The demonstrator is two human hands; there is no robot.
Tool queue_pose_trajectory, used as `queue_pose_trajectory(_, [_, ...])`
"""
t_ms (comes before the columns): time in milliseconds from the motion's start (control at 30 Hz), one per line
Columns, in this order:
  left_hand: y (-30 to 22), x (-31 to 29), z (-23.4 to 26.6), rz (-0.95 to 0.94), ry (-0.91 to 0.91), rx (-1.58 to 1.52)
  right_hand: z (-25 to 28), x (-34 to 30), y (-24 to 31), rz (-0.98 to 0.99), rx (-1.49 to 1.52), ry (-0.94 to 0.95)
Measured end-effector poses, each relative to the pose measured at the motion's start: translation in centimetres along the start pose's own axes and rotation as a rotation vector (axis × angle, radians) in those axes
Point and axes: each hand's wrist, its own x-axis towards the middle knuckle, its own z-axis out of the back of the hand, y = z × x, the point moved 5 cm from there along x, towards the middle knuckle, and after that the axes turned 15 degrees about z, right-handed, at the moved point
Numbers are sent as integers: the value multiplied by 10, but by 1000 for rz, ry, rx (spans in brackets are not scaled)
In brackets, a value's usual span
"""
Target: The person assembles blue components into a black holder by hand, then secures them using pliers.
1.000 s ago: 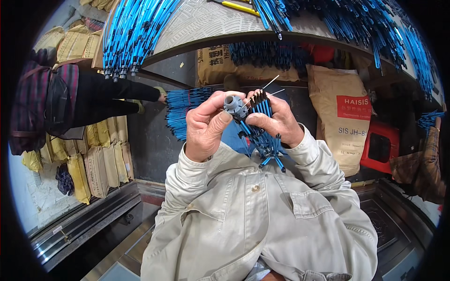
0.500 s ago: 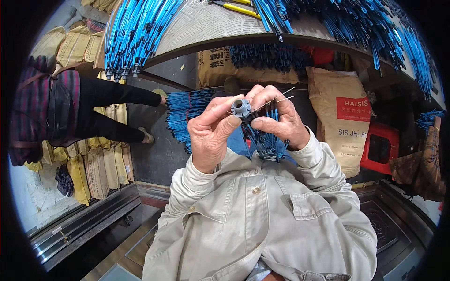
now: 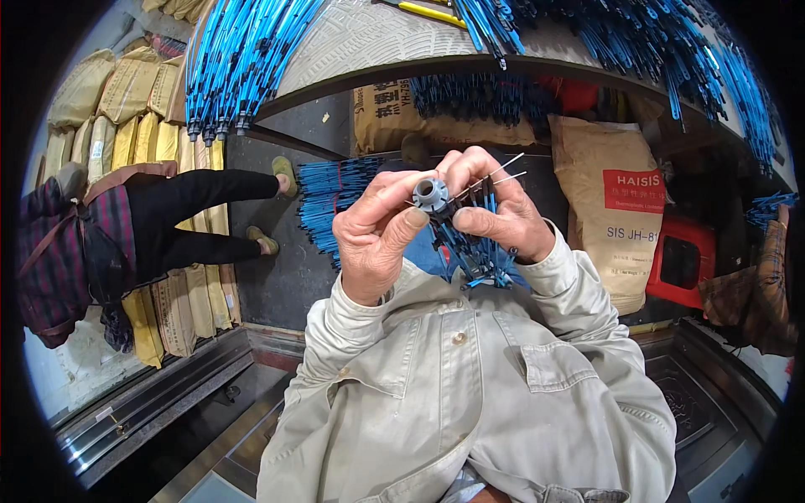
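Observation:
In front of my chest, my left hand [image 3: 371, 239] pinches a grey notched umbrella runner [image 3: 431, 196] between thumb and fingers, its round hole facing up. My right hand [image 3: 506, 216] is closed right beside it, thumb and bent fingers around thin metal wire [image 3: 508, 173], whose two ends stick out past the fingers to the upper right. Black and blue umbrella ribs [image 3: 482, 256] hang below the runner toward my lap, partly hidden by the right hand. The fingertips cover where wire and ribs meet the runner.
Bundles of blue ribs [image 3: 243, 67] lie on the worktable [image 3: 369, 42], along with yellow-handled pliers [image 3: 432, 14]. Another bundle [image 3: 335, 197] is beyond my left hand. A paper sack [image 3: 608, 226] and red stool [image 3: 683, 264] stand right. A person [image 3: 126, 235] is at left, near stacked sacks.
Both hands keep their hold; the runner has shifted and tilted slightly. At left, the other person has moved, with the upper body lower in the picture.

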Motion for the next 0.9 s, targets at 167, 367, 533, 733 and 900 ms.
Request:
queue_pose_trajectory(167, [6, 3, 7, 42, 53, -14, -2, -5, -8, -41, 67, -135])
queue_pose_trajectory(367, [10, 5, 11, 88, 77, -84, 4, -9, -4, -118, -115, -122])
queue_pose_trajectory(533, [7, 6, 11, 111, 81, -168, 6, 3, 7, -90, -174, -104])
queue_pose_trajectory(733, [12, 9, 10, 132, 171, -209, 10, 5, 2, -345, -66, -49])
queue_pose_trajectory(900, [8, 13, 7, 171, 276, -152, 9, -3, -14, -340, 196, -96])
